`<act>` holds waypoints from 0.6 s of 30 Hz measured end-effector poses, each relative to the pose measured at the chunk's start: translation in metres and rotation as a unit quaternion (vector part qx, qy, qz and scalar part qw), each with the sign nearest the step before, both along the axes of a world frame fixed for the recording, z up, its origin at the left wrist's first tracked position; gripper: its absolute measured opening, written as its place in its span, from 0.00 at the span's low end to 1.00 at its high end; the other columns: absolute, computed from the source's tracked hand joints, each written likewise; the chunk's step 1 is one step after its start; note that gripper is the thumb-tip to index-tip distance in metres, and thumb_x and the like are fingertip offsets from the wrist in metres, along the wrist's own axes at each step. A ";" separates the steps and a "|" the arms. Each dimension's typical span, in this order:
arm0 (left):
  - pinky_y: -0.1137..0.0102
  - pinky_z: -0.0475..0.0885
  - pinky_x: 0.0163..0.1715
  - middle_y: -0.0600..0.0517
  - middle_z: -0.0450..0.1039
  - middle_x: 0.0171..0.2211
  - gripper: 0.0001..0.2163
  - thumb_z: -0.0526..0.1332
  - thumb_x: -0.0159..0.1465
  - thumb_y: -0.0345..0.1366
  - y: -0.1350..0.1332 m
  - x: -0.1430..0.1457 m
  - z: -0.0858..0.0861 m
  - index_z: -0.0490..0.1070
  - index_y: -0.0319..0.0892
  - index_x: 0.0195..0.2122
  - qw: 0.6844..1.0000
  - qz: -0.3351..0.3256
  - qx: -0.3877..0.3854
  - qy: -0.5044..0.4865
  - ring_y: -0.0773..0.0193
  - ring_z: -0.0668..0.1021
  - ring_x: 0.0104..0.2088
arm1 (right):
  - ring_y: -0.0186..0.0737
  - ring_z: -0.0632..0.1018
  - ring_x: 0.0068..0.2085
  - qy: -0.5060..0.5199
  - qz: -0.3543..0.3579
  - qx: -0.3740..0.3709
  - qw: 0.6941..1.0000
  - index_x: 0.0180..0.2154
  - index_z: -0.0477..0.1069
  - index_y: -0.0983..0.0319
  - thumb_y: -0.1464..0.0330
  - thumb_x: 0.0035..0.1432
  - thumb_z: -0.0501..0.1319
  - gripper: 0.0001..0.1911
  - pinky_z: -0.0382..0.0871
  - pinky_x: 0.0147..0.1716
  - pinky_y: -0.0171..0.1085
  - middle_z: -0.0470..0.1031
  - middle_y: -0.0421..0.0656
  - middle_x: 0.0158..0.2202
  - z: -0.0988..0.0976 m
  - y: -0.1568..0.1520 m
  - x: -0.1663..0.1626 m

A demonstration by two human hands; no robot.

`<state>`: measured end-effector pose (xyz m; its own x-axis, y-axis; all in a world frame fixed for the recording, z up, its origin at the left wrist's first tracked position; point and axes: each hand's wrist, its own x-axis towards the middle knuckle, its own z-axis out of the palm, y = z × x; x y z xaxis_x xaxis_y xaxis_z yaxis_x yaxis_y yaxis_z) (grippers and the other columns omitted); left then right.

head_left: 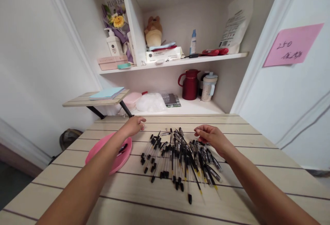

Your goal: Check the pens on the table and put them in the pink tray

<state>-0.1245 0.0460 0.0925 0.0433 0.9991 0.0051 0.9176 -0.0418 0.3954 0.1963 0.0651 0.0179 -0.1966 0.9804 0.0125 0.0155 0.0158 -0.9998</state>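
A heap of disassembled pens (pixel 177 156) spreads over the middle of the pale, wood-look table (pixel 144 204), whose flat boards are divided by dark, straight grooves running from the left edge to the right. The slim, tubular barrels (pixel 168 163) are clear, smooth plastic; toward the near edge many end in glossy black, rounded caps (pixel 190 198). Thin ink refills (pixel 196 177), dark with yellow sections, lie crisscrossed on the heap's right side. A small silvery piece (pixel 165 134) lies at the heap's side facing the far edge.

The left hand (pixel 135 125) hovers near the table's far edge, between the heap and a round pink plate (pixel 90 154), its bent fingers apart from the thumb. The smooth, shallow plate sits toward the left edge, partly hidden by the forearm, with a dark pen (pixel 123 148) on it.

The right hand (pixel 210 136) is at the heap's far right side, thumb and forefinger almost together; whether they pinch something cannot be told.

At the far left corner, a flat wood-look riser (pixel 77 100) on slanted black legs carries pale blue paper sheets (pixel 107 93). Past the far edge stand a glossy, dark red jug (pixel 190 86) and a crumpled, translucent plastic bag (pixel 151 102).
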 end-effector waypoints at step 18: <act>0.62 0.69 0.39 0.47 0.65 0.46 0.14 0.53 0.60 0.37 0.082 0.080 -0.065 0.63 0.40 0.46 0.992 -0.030 -0.077 0.094 0.62 0.71 0.41 | 0.30 0.68 0.18 -0.078 0.010 0.050 0.996 0.25 0.68 0.63 0.64 0.44 0.59 0.08 0.60 0.19 0.31 0.67 0.36 0.18 -0.015 0.010 0.000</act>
<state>-0.0443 0.1284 0.0271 0.0880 0.9829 -0.1615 0.9736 -0.0506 0.2227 0.1960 0.0754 0.0026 -0.2237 0.9716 0.0771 0.1690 0.1165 -0.9787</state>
